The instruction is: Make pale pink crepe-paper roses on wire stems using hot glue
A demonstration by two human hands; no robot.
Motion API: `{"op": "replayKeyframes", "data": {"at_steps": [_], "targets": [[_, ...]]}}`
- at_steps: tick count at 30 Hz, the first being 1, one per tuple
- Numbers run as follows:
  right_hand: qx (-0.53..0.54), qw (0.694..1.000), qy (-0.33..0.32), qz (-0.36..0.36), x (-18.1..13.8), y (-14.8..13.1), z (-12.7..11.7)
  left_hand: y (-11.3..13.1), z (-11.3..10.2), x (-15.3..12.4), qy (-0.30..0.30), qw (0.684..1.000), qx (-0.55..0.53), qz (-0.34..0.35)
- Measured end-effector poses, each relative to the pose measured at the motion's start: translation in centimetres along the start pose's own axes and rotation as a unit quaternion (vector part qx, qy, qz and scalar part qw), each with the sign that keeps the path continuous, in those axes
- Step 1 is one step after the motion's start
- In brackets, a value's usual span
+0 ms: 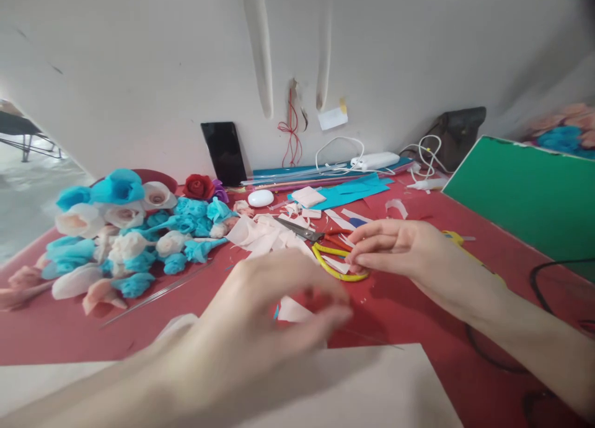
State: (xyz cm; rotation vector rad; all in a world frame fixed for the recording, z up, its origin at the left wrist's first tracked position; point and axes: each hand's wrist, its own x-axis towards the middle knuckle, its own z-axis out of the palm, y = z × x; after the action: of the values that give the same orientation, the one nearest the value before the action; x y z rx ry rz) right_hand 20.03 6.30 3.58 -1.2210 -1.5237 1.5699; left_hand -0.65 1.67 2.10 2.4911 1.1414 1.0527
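Note:
My left hand (279, 310) is over the front of the table, above a white sheet and a small pale paper scrap (294, 310). It is slightly blurred; its fingers are curved, the thumb stands apart, and nothing shows between them. My right hand (390, 248) reaches in from the right with fingers stretched out, holding nothing visible. Its fingertips are by the handles of the scissors (341, 274), which have yellow and red grips; whether they touch cannot be made out. The scissor blades (300, 229) lie across pale crepe paper (258, 234).
Blue and pale paper flowers (125, 251) are heaped at left. A phone (224, 154) leans on the wall. Blue paper (346, 193), a white case (261, 198) and a power strip (375, 161) lie behind. A green board (525, 195) stands right; white paper (372, 384) lies in front.

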Motion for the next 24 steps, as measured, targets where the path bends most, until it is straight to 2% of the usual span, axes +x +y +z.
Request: {"op": "replayKeyframes", "data": {"at_steps": [3, 6, 8, 13, 17, 20, 24], "targets": [[0.014, 1.000, -0.014, 0.004, -0.3, -0.1, 0.0, -0.3, 0.3, 2.0, 0.036, 0.999, -0.029, 0.014], [0.028, 0.999, -0.007, -0.017, -0.5, 0.2, -0.1, -1.4, 1.3, 3.3, 0.071, 0.994, -0.014, 0.084], [0.034, 0.999, -0.007, -0.025, -0.5, 0.5, -0.2, -1.8, 1.6, 3.4, 0.080, 0.990, -0.006, 0.114], [0.029, 0.999, -0.009, -0.010, -0.7, 0.7, -0.1, -1.7, 1.3, 2.8, 0.092, 0.986, -0.009, 0.139], [0.019, 0.999, 0.023, -0.030, -1.1, 0.4, 0.5, -1.5, 1.0, 3.0, 0.093, 0.984, -0.018, 0.149], [-0.026, 0.998, 0.050, -0.035, -1.5, 0.3, 0.8, -1.5, 0.9, 3.1, 0.078, 0.985, -0.031, 0.147], [-0.101, 0.993, 0.061, -0.027, -1.6, 0.4, 0.8, -1.5, 0.9, 3.0, 0.066, 0.991, -0.036, 0.107]]}}
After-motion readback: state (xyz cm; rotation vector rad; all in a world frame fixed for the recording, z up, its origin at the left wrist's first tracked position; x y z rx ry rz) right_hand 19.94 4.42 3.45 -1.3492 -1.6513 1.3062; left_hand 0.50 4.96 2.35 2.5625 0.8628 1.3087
